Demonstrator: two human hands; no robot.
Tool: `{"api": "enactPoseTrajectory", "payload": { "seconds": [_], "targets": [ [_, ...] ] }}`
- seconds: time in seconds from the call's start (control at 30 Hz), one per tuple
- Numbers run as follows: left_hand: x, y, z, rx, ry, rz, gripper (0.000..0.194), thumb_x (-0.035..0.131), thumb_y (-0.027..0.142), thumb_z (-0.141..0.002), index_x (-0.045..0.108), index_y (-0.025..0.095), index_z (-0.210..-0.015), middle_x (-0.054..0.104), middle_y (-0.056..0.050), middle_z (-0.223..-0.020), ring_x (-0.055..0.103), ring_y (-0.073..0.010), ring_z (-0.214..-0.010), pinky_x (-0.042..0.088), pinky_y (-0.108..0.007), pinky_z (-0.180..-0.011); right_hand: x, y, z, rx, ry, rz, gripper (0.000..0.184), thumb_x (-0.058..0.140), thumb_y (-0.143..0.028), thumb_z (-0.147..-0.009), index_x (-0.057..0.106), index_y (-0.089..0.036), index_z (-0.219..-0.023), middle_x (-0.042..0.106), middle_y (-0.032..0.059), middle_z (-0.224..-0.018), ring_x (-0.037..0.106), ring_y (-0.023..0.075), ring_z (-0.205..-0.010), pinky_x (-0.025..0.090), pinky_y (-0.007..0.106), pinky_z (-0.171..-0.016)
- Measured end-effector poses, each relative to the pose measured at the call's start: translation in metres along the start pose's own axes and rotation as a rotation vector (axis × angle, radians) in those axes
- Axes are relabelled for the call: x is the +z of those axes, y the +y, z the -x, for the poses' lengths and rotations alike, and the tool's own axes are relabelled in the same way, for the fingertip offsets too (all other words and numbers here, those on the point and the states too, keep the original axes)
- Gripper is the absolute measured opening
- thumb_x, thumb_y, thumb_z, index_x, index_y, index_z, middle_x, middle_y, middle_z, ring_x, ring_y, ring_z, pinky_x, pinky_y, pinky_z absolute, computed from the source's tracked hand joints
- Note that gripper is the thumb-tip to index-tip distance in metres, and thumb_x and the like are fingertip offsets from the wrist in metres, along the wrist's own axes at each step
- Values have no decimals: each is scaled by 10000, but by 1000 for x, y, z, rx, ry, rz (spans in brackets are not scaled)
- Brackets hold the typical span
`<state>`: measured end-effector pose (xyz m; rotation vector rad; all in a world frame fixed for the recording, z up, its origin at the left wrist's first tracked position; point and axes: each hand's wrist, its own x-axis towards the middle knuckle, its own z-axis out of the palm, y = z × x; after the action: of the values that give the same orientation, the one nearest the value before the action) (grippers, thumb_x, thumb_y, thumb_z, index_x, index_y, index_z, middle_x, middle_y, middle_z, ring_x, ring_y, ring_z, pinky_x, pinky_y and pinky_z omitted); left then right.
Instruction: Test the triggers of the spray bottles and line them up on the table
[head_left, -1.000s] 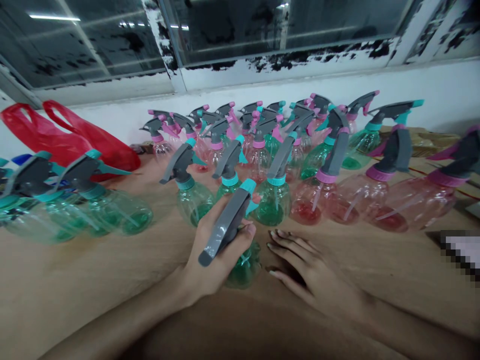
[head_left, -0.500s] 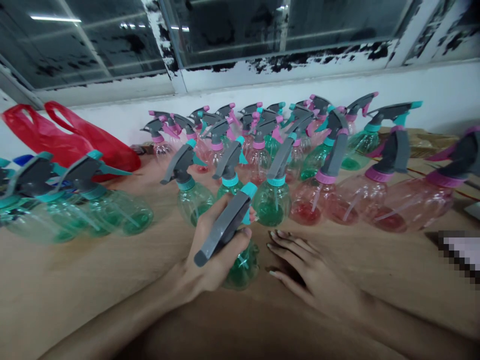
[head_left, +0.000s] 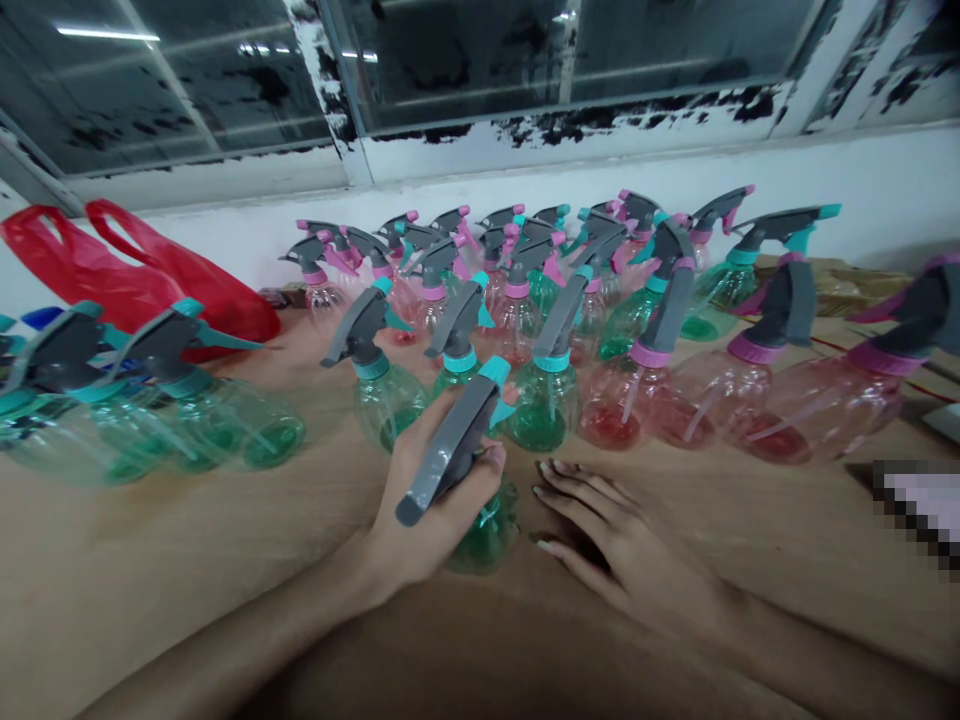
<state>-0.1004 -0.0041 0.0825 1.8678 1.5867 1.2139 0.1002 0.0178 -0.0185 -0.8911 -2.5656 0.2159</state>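
My left hand (head_left: 420,500) is wrapped round the neck of a green spray bottle (head_left: 487,530) with a grey trigger head and teal nozzle, which stands on the wooden table (head_left: 187,560) in front of me. Just right of the bottle lies my right hand (head_left: 615,540), flat on the table, fingers stretched toward the bottle's base and holding nothing. Behind them stand several green spray bottles (head_left: 382,395) and pink spray bottles (head_left: 637,395) in rows.
A red plastic bag (head_left: 135,265) lies at the back left against the white wall. More green bottles (head_left: 202,410) stand at the left edge, pink ones (head_left: 840,390) at the right. A pixelated patch (head_left: 922,500) sits at the right edge. Windows run above.
The bottle's trigger head tipped slightly left in my left hand, then came back to about where it was. My right hand has not moved.
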Motion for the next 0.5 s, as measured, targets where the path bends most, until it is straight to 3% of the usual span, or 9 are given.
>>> {"api": "enactPoseTrajectory", "payload": {
  "seconds": [0.27,0.5],
  "targets": [
    [-1,5,-2,-21,13,16,210,518,243,-748,611,250,-936,611,15,-724,599,-158,-632,520,-273,-628,0,-1,0,0,29,-13,390,509,-325,-887,536,-167,-1243,534,102,-1325,469,260,-1232,418,491,-999],
    [-2,3,0,-18,-6,-21,282,508,233,-780,575,263,-1052,610,20,-757,610,-157,-667,526,-270,-653,0,0,0,-5,21,-11,399,506,-333,-887,530,-164,-1248,533,103,-1326,463,261,-1237,421,491,-995]
  ]
}}
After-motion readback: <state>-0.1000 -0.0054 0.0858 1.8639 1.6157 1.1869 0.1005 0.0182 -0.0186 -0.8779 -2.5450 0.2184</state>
